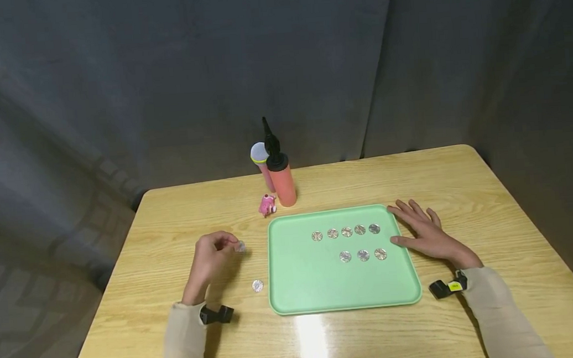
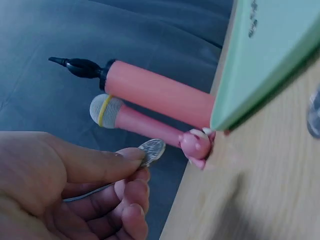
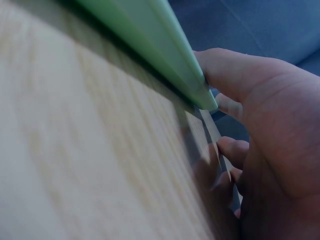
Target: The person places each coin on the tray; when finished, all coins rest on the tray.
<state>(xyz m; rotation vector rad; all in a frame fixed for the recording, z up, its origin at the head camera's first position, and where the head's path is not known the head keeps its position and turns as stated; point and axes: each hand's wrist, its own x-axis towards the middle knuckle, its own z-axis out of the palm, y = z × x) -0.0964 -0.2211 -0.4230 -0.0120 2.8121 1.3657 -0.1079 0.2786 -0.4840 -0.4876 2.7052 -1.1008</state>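
Wooden table (image 1: 467,188), light grain, dark curtain behind it. Green tray (image 1: 303,277) sits mid-table, slightly toward the person; eight silver coins (image 1: 347,232) lie on it, five in a back row, three in a front row under the right end.

Orange pump (image 1: 283,182) with a black nozzle stands just behind the tray's back left corner. A pink toy microphone (image 1: 261,157) stands right behind the pump, touching or nearly so; cannot tell which. Small pink figure (image 1: 267,204) on the table just in front of the pump, near the tray corner.

Right hand (image 1: 427,234) lies flat on the table at the tray's right edge, fingers spread and straight, thumb against the tray rim; the right wrist view shows the thumb (image 3: 235,75) at the tray edge, holding nothing.

Left hand (image 1: 212,256) is raised a little over the table left of the tray, thumb and forefinger pinching a held coin (image 2: 152,150) by its edge, other fingers curled under.

One loose coin (image 1: 257,285) lies on the table, between the left hand and the tray's left edge, just beside the tray.
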